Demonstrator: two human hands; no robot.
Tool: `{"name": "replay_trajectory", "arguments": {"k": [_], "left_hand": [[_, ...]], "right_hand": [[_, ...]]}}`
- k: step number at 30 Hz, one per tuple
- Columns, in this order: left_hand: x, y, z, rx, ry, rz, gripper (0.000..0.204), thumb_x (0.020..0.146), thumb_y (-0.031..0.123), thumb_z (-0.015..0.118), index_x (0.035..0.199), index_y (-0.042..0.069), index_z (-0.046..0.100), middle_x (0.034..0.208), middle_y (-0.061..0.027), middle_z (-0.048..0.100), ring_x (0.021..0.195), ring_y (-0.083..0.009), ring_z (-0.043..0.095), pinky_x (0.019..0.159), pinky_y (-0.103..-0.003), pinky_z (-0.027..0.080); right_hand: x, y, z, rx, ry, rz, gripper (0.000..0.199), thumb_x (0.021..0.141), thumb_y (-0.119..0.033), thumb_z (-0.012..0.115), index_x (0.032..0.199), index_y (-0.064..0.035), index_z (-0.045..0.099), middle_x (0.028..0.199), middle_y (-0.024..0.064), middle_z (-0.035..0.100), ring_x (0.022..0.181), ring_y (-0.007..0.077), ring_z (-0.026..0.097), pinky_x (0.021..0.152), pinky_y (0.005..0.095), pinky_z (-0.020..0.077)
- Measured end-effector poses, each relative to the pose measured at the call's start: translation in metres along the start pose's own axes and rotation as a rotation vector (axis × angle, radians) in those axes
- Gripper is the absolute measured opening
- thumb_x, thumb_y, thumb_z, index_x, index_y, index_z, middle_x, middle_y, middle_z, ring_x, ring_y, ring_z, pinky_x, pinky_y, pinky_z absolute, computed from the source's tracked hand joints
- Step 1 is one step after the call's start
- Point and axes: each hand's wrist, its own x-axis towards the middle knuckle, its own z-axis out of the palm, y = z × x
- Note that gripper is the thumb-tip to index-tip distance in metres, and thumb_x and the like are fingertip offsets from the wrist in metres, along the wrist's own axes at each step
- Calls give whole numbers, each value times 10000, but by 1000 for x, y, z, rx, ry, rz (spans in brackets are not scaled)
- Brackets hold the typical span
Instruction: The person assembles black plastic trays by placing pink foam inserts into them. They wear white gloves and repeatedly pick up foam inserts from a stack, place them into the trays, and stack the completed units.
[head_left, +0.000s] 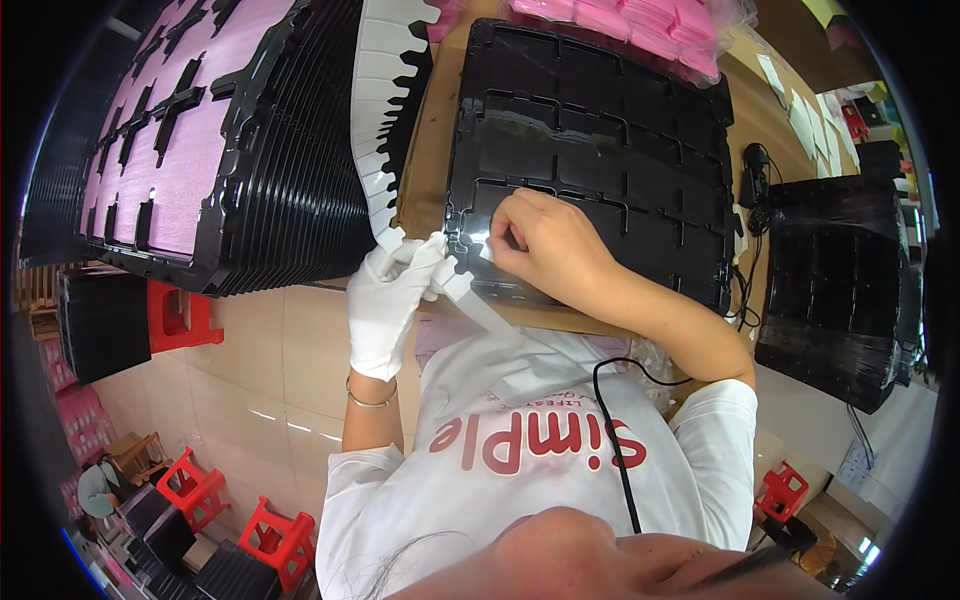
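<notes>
Brown tabletop (pixel 428 165), black tray (pixel 660 190) under right hand (pixel 548 242), strip (pixel 371 120) in left hand (pixel 383 305)

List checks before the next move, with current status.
1. Left hand holding the white strip: ok, gripped in its fingers.
2. Both hands gloved: not ok, right hand is bare.
3. Right hand over the black tray: ok, at its near left part.
4. Small piece pinched in right fingertips: cannot tell, glare there.
5. Cable clear of both hands: ok, it crosses the shirt.
</notes>
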Motion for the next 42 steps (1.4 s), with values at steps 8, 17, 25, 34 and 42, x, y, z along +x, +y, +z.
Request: {"name": "replay_trajectory", "arguments": {"k": [8,17,25,34,42], "left_hand": [[-1,0,3,32,-13,19,150,894,142,704,972,17,679,791,-17,681,654,-44,594,560,-186,432],[-3,1,3,0,37,2,148,895,148,703,967,20,689,811,-22,690,676,-53,621,566,-184,434],[-2,-1,4,60,14,18,156,895,156,705,965,18,688,804,-22,692,679,-53,623,563,-187,440],[-3,-2,3,55,6,42,171,891,147,706,996,12,688,803,-21,691,672,-53,619,559,-187,449],[-3,-4,3,57,8,72,156,891,145,708,971,12,689,797,-23,690,670,-57,619,558,-188,448]], "right_hand": [[-1,0,3,25,36,-7,112,768,-102,667,766,-26,585,780,101,592,764,301,608,690,411,488],[-4,9,-12,240,-50,7,140,760,-78,718,804,-23,597,719,50,512,600,161,527,563,299,449],[-1,8,3,29,39,-36,167,776,-123,697,817,-12,579,765,96,561,660,255,575,631,369,477],[1,3,-4,54,-64,12,132,765,-150,669,763,-38,599,783,105,606,746,295,614,680,400,484],[-4,6,-16,196,-207,-88,87,757,-91,674,778,-49,601,762,46,565,683,163,568,600,321,454]]}}
